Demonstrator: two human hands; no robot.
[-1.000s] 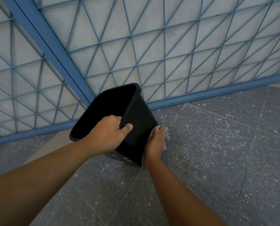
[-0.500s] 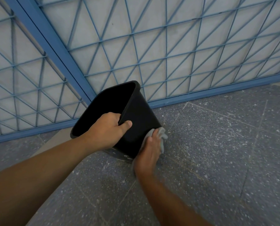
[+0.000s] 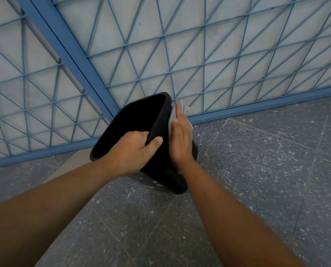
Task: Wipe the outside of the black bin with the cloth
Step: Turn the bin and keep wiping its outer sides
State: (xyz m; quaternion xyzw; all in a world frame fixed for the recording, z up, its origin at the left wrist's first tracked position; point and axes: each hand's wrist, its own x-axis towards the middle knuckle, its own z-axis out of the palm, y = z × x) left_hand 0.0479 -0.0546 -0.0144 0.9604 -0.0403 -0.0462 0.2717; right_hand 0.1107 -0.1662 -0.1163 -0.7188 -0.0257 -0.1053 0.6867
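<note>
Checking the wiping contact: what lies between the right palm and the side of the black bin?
In the head view, the grey cloth lies between the flat right hand and the black bin wall.

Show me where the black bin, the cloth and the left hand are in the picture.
black bin (image 3: pixel 161 176): head view, on its outer wall near the base.
cloth (image 3: pixel 172 116): head view, on the grey fold beside the fingers.
left hand (image 3: pixel 131 151): head view, on the back of the hand.
</note>
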